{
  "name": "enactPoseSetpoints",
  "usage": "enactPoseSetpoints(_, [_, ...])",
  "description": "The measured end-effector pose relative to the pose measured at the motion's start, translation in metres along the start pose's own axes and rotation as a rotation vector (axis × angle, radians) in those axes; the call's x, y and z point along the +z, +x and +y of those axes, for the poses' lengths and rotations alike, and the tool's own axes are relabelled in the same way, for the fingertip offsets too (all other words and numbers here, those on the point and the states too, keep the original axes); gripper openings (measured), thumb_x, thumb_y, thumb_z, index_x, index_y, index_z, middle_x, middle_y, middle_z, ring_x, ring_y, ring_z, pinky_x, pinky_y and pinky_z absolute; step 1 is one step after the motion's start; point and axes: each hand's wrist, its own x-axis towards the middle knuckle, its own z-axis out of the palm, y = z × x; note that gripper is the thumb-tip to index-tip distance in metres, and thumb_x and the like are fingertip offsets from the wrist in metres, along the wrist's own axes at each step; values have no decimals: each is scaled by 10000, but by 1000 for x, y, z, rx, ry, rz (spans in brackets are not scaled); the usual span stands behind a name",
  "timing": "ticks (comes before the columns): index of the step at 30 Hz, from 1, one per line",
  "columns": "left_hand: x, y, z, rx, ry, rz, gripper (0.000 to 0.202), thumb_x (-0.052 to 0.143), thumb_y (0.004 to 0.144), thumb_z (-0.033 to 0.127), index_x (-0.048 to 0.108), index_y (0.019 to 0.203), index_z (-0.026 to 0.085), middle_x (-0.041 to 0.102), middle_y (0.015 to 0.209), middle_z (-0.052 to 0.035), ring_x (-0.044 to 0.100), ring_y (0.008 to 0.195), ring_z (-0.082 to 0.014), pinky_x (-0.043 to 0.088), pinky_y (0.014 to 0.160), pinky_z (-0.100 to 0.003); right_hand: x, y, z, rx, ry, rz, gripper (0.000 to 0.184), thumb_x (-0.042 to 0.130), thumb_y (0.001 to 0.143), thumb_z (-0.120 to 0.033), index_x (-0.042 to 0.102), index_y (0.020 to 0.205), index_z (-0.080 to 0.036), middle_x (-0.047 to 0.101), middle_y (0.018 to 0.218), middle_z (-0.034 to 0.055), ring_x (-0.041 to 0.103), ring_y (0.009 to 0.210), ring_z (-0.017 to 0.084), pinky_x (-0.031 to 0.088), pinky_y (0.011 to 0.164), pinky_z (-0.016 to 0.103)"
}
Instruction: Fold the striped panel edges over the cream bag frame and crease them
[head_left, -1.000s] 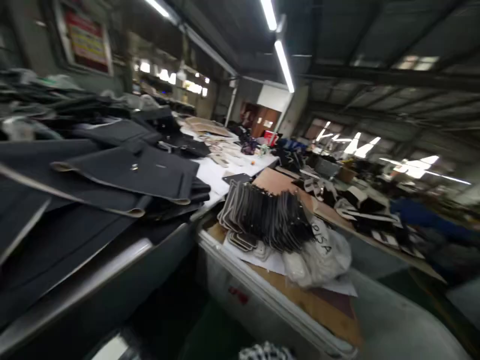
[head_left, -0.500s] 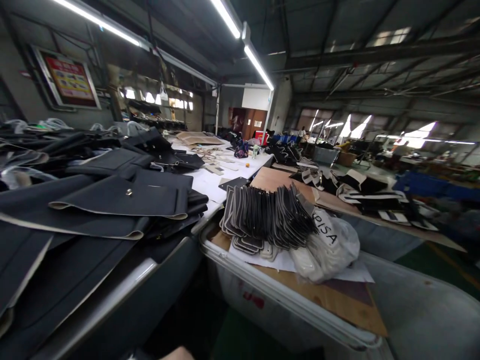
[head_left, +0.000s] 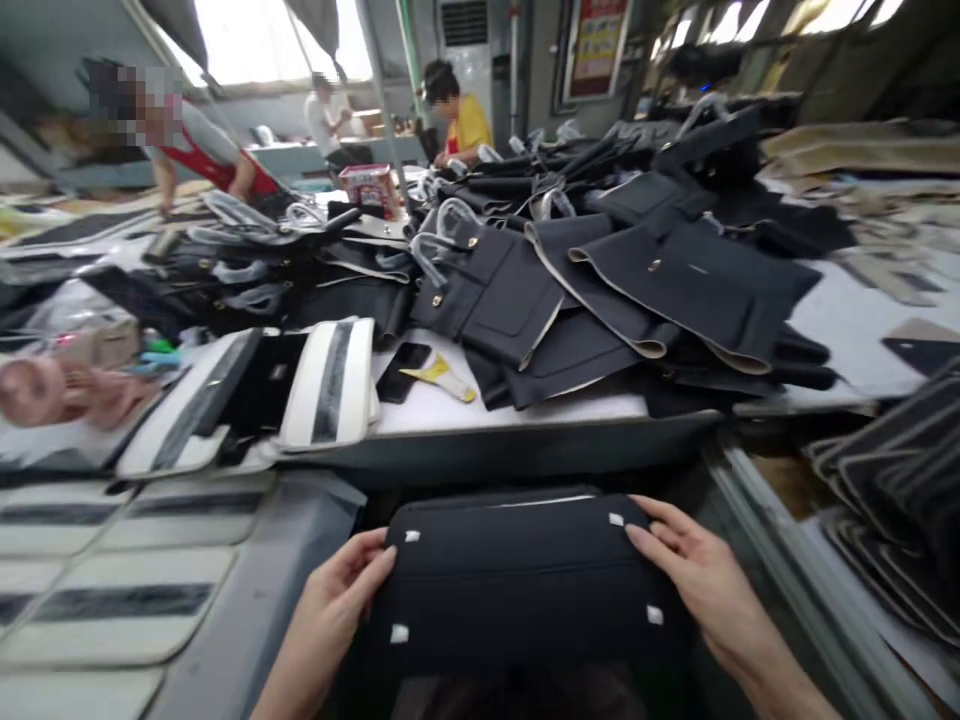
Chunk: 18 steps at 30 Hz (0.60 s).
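Note:
Between my two hands is a black bag panel (head_left: 517, 590) with rounded corners and small white tabs near its corners. My left hand (head_left: 341, 600) pinches its upper left corner, thumb on the near face. At the upper right corner my right hand (head_left: 686, 560) grips it the same way. The panel hangs in front of the table edge, facing me. Its lower part fades into dark shadow. Beyond it, dark bag pieces (head_left: 517, 295) with clear-wrapped handles lie heaped on the white table (head_left: 585, 408).
White panels with dark stripes (head_left: 124, 600) lie at the left. A phone (head_left: 405, 372) and yellow-handled snips (head_left: 442, 378) rest near the table edge. Stacked dark pieces (head_left: 900, 500) stand at the right. A person in a red apron (head_left: 202, 150) leans over the far left.
The view has swung left, from the stack in the bin to the heaped table. Both hands now show with the black bag panel; before, only a bit of skin showed at the bottom.

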Motion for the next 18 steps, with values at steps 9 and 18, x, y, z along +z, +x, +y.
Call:
enactPoseSetpoints(9, [-15, 52, -3, 20, 89, 1, 803, 662, 770, 615, 502, 1341, 74, 504, 793, -9, 439, 668, -119, 331, 581, -246, 32, 40, 8, 37, -78, 42, 824, 865, 569, -535, 602, 1266, -184, 558, 638, -46, 553, 616, 121, 458, 539, 186])
enactPoseSetpoints(18, [-41, 67, -19, 55, 109, 8, 635, 622, 845, 471, 529, 1342, 88, 494, 804, -11, 452, 699, -120, 344, 626, -258, 52, 56, 28, 155, -69, 127, 867, 904, 442, -497, 655, 1226, -222, 676, 738, 41, 682, 734, 240, 575, 578, 236])
